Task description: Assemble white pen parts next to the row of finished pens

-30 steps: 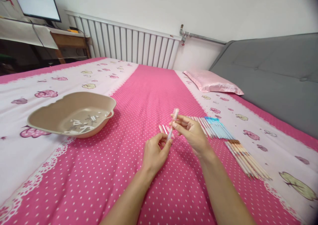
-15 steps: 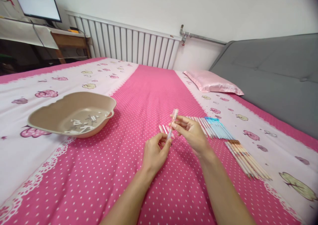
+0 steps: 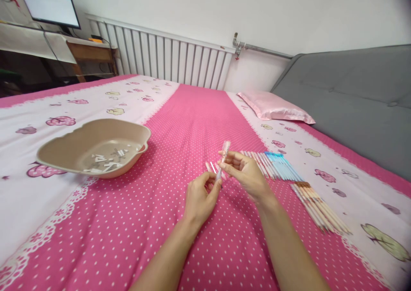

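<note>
Holding: my right hand (image 3: 245, 173) pinches a pink pen (image 3: 222, 159) upright, mid-frame.
Left hand (image 3: 199, 199): fingertips clasp its lower tip; I keep both grips firm.

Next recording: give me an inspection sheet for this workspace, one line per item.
Surface: bedspread, pink with white dots, flowered white borders.
Job's things: pink pen held tilted between both hands; rows of pens lie to the right.
Clutter: beige basin with small white pieces inside.
Grippers: left hand pinches the pen's lower end; right hand grips its middle.
Cables: dark cable under the monitor.
Surroundings: radiator, pink pillow, grey headboard.
</note>
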The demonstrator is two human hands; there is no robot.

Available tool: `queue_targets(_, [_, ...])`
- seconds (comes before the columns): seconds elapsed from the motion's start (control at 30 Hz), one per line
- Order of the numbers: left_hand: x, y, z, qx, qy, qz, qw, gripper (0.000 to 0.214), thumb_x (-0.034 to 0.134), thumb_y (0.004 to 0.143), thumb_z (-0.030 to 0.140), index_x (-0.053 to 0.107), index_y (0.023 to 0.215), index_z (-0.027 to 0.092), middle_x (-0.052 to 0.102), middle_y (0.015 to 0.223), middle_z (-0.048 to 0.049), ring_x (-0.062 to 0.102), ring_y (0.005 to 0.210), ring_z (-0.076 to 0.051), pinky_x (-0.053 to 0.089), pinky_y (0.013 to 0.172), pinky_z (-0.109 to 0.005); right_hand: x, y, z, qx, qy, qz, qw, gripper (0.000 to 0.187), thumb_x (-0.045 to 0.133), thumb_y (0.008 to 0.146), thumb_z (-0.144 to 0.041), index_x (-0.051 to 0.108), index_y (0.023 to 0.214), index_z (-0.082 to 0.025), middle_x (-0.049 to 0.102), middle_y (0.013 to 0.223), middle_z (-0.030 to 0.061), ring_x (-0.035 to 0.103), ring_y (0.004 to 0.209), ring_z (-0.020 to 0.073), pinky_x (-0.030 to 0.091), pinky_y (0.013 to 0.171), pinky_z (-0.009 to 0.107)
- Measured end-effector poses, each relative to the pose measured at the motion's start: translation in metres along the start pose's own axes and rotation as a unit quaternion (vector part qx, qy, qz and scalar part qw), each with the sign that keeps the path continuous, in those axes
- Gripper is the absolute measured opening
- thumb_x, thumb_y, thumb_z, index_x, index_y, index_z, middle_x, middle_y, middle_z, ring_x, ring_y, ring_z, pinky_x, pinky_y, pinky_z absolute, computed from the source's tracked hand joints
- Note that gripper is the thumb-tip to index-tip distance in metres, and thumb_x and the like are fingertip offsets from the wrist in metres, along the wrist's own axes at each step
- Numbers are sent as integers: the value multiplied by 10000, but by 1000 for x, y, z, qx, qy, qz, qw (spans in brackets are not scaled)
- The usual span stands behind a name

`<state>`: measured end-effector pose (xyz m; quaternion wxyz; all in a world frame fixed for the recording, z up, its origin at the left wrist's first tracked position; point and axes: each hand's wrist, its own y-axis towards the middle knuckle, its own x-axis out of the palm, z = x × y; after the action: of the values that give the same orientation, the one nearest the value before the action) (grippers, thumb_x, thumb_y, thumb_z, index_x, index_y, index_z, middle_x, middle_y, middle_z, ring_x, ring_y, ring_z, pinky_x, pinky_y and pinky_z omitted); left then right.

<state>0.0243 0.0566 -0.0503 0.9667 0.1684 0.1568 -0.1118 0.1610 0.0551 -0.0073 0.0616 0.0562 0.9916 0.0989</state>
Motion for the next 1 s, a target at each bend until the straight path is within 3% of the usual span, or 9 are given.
queue_targets(0.67, [1,-1,-5,3,8,-12,1000,211,472,808,334,611,864,185,634,727,-18,552,625,-130,409,595,-240,0,-2,-8,45,25,-13,999,450,672,664,-277,587,1092,-170,683,877,70,623,827,172,485,690,295])
queue_targets(1.0, [1,0,-2,4,7,-9,1000,192,497,793,329,616,835,184,641,723,-15,544,610,-128,406,586,-238,-1,0,-3,43,-1,3,999,374,709,618,-282,640,964,-157,656,802,49,605,762,152,465,680,277])
